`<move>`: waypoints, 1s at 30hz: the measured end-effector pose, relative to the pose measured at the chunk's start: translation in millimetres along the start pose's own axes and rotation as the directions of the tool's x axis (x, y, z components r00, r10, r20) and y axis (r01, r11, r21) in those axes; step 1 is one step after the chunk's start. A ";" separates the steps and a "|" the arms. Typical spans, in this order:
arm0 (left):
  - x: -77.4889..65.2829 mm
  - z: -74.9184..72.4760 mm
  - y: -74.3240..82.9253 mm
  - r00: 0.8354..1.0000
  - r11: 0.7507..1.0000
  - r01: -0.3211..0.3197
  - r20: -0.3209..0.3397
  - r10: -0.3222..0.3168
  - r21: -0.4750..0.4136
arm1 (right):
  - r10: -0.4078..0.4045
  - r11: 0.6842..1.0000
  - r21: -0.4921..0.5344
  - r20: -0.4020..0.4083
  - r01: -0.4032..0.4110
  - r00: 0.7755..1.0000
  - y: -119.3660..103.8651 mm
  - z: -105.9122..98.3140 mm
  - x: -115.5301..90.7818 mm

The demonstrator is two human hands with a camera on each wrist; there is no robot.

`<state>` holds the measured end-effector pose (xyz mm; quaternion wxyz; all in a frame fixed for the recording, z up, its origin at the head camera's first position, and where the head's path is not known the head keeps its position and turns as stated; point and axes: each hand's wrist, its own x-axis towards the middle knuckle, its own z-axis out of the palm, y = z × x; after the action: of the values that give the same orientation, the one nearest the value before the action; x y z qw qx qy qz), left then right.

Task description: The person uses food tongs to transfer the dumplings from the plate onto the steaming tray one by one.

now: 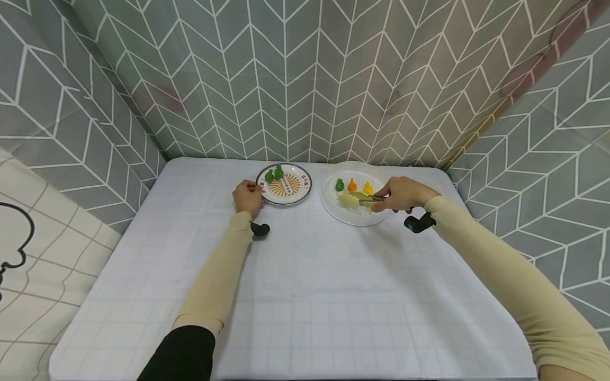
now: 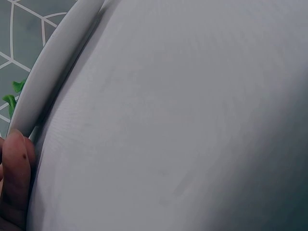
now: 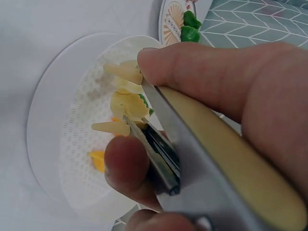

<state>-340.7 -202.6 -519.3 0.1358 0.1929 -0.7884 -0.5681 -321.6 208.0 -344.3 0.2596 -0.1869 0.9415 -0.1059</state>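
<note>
My right hand [image 1: 399,193] grips a pair of tongs [image 3: 192,144] with metal arms and pale tips. Between or just beyond the tips sits a pale yellow dumpling [image 3: 130,104] with a crimped edge; whether the tips touch it I cannot tell. Below them is a round white perforated tray [image 1: 357,219], also bearing a green dumpling [image 1: 339,184], an orange one [image 1: 352,184] and a yellow one [image 1: 368,188]. At the left rim of a patterned plate [image 1: 300,193], my left hand [image 1: 248,198] pinches the edge. Two green dumplings [image 1: 274,173] lie on that plate.
A white cloth [image 1: 305,296] covers the table. Grey curtains [image 1: 305,79] with white zigzag lines stand close behind the plate and tray, and along the sides. A dark wrist mount [image 1: 419,223] hangs under my right wrist, another [image 1: 260,229] by the left.
</note>
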 end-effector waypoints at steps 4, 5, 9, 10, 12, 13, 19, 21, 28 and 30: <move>-0.4 -0.1 0.4 1.000 1.000 0.002 0.000 -0.002 0.005 | 0.003 1.000 0.005 0.014 -0.004 1.000 2.7 4.5 2.5; -0.5 -0.2 0.5 1.000 1.000 0.002 0.000 -0.002 0.006 | 0.004 1.000 0.009 0.019 -0.004 1.000 3.3 5.4 3.1; -1.0 -0.6 1.1 1.000 1.000 -0.003 0.002 0.003 0.004 | 0.004 1.000 0.017 0.033 -0.005 0.999 5.6 7.6 5.9; -1.0 -0.6 1.1 1.000 1.000 -0.004 0.002 0.004 0.004 | 0.004 1.000 0.016 0.034 -0.004 0.999 6.3 7.9 6.8; -0.8 -0.5 1.1 1.000 1.000 -0.006 0.002 0.006 0.003 | -0.001 1.000 0.011 0.034 0.001 0.999 7.3 7.9 8.3; -0.5 -0.4 1.0 1.000 1.000 -0.006 0.002 0.006 0.004 | 0.000 1.000 0.009 0.033 -0.001 0.999 7.8 8.0 9.1; 2.2 0.4 0.2 1.000 1.000 -0.010 0.002 0.010 0.000 | 0.027 1.000 0.013 0.051 -0.028 0.998 9.1 7.5 10.0; 3.2 0.7 -0.7 1.000 1.000 -0.013 0.001 0.013 -0.003 | 0.029 0.999 0.017 0.053 -0.030 0.998 9.2 7.2 9.3; 3.3 0.6 -1.9 1.000 1.000 -0.020 -0.001 0.020 0.000 | 0.026 1.000 -0.001 0.062 -0.026 0.998 9.2 5.7 5.4; 2.3 0.3 -1.3 1.000 1.000 -0.019 -0.003 0.019 0.001 | 0.027 1.000 -0.014 0.066 -0.026 0.997 9.8 4.7 4.0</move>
<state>-342.6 -203.7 -520.6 0.1423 0.1864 -0.7902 -0.5663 -325.3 214.8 -353.0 0.2910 -0.1795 0.9354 -0.0900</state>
